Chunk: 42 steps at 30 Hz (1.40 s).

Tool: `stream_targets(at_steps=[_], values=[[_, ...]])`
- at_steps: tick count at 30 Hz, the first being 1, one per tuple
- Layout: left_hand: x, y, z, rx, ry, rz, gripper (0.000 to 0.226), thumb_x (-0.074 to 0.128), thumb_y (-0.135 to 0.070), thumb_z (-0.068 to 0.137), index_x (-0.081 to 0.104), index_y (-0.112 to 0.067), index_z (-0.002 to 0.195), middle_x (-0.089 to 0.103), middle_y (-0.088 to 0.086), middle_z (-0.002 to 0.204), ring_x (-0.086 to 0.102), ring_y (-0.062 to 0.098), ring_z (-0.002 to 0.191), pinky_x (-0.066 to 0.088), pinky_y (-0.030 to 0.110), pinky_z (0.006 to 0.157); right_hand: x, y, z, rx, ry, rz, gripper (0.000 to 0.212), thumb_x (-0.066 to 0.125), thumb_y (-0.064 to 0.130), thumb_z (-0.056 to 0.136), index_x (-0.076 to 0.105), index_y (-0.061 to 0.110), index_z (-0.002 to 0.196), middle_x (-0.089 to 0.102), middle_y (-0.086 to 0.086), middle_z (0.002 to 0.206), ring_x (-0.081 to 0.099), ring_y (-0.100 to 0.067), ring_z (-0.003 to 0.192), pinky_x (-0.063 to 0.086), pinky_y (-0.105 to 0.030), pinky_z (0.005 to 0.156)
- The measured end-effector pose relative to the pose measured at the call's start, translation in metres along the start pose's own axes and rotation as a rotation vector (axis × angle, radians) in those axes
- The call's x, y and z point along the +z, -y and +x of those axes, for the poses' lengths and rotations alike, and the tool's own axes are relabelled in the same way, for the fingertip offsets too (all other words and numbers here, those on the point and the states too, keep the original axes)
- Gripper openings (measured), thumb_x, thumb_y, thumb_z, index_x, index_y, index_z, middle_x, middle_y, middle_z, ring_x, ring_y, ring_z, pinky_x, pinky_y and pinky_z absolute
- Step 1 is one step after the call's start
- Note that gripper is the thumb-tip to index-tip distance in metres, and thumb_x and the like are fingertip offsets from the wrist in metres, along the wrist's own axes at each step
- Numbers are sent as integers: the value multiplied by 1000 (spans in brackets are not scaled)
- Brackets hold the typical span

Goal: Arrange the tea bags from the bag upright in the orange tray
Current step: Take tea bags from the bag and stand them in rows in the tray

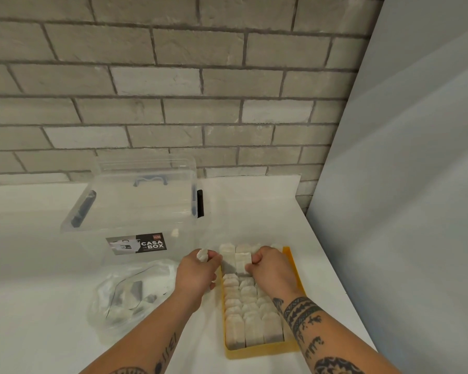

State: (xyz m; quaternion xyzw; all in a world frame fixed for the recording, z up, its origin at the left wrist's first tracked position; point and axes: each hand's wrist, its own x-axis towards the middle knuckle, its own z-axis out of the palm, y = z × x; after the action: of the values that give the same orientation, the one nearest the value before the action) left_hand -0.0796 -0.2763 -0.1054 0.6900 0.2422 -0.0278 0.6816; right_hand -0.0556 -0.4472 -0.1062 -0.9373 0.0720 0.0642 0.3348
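A: Quick, left hand?
B: The left hand (197, 271) is curled, pinching a small white paper tea bag (201, 255) btw thumb & forefinger. More white shows under its palm; can't tell what.
A: And the other?
B: The right hand (270, 267) is just beside it, fingers bent, pinching a second white tea bag (241, 261) by its right edge, held upright. Both forearms are tattooed.
A: Tray?
B: The orange rectangular plastic tray (260, 350) lies under the right hand & wrist. Its left wall runs right by the left hand; touching or not, can't tell. The pinched bag stands in the gap btw the two hands, over the tray's far half.
A: Contents?
B: Upright rows of white tea bags (250, 319), three across, packed from the near end up to the hands. A few more stand just beyond the fingers at the far end.
A: The bag itself?
B: The clear crumpled plastic bag (130, 292) lies left of the left forearm, apart from it, w/ a few tea bags inside.
A: Anything else?
B: A clear plastic storage box (135, 211) w/ a "CASA BOX" label sits beyond the left hand. All of it is on a white tabletop (38, 265), w/ a grey brick wall (173, 76) behind.
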Motion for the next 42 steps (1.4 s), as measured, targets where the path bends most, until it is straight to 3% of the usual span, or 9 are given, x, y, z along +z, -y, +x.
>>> stream_targets(at_steps=[8,13,18,23,28,30,34,39,42], values=[[4,-9,-3,-23,-4,-36,6,64,-14,91,69,-13,94,61,4,73,55,22,62,47,29,55,-4,1,0,2,-14,-40,18,75,34,85,62,22,88,66,5,88,62,-13,78,47,-25,62],[7,-22,-8,-86,15,-229,11,48,0,90,53,-10,94,61,4,66,45,22,57,41,26,46,-17,-1,0,16,-67,12,17,76,33,83,60,26,81,61,10,81,60,-11,74,52,-27,66],[15,-29,-8,-116,29,-376,45,41,-1,94,45,-11,138,52,10,74,45,21,55,39,25,46,-37,0,0,-5,-94,73,16,76,34,81,62,26,83,64,10,83,62,-11,75,52,-26,64],[27,-37,-25,-81,119,-458,18,38,5,98,48,-8,106,53,12,76,49,25,66,45,30,53,-43,4,-14,-118,-48,257,9,73,34,87,67,27,86,68,10,81,63,-5,74,46,-15,60],[39,-32,-30,30,171,-511,21,55,-5,103,57,-8,123,78,8,107,69,28,105,57,42,85,-37,11,-33,-153,137,473,17,72,45,87,71,28,89,73,11,88,68,-4,83,57,-26,77],[45,-31,-35,40,211,-485,23,56,-10,103,59,-11,126,77,4,114,68,26,114,57,40,87,-34,10,-37,-121,158,525,21,75,47,84,71,27,87,74,10,85,69,-6,78,58,-30,77],[54,-32,-46,7,220,-447,23,60,-20,102,61,-10,122,75,10,116,74,28,98,60,38,63,-33,4,-38,-101,139,582,14,78,34,85,70,21,84,75,4,84,70,-9,72,61,-35,76],[61,-23,-53,-51,286,-412,33,56,-22,104,60,4,124,70,27,118,72,38,106,61,44,83,-38,-4,-37,-79,44,628,18,78,31,85,69,16,83,75,2,82,73,-11,75,62,-34,74],[62,-23,-56,-51,259,-357,25,57,-22,104,63,-3,120,76,18,108,77,27,94,63,35,72,-40,-8,-36,-107,22,554,19,78,33,85,67,17,84,74,-1,80,71,-12,72,59,-30,70]])
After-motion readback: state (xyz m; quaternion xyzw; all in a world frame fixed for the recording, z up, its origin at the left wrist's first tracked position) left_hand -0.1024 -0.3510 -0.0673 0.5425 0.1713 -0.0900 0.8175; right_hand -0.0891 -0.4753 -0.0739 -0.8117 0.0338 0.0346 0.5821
